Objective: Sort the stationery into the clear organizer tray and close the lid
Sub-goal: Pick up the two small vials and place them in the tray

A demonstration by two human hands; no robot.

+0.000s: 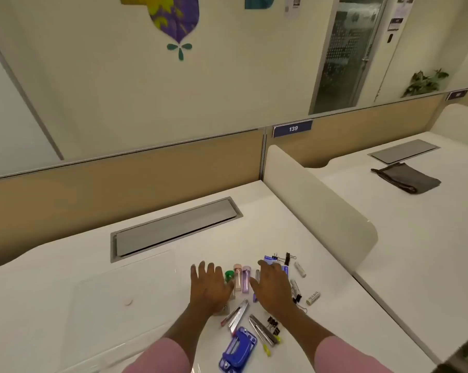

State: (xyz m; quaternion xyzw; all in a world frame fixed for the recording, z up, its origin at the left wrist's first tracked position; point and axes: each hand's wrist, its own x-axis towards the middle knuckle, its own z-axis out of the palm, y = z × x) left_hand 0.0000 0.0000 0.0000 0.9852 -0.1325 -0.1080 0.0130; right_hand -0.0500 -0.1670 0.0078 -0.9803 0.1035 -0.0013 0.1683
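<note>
Loose stationery lies on the white desk (pixel 294 224) in front of me. My left hand (pixel 210 288) hovers flat with spread fingers beside a green sharpener (pixel 229 275). My right hand (pixel 274 288) is also spread, over a blue packet (pixel 271 259). Between the hands stand a pink tube (pixel 237 278) and a purple tube (pixel 245 281). Nearer me lie a blue hole punch (pixel 238 351), a metal cutter (pixel 238 316) and black binder clips (pixel 273 325). The clear organizer tray (pixel 114 289) sits to the left, hard to make out, with its lid down.
A grey cable hatch (pixel 173 230) is set into the desk behind the tray. A white divider (pixel 321 211) bounds the desk on the right. White batteries (pixel 312 298) lie right of my hand. A grey cloth (pixel 408 177) rests on the neighbouring desk.
</note>
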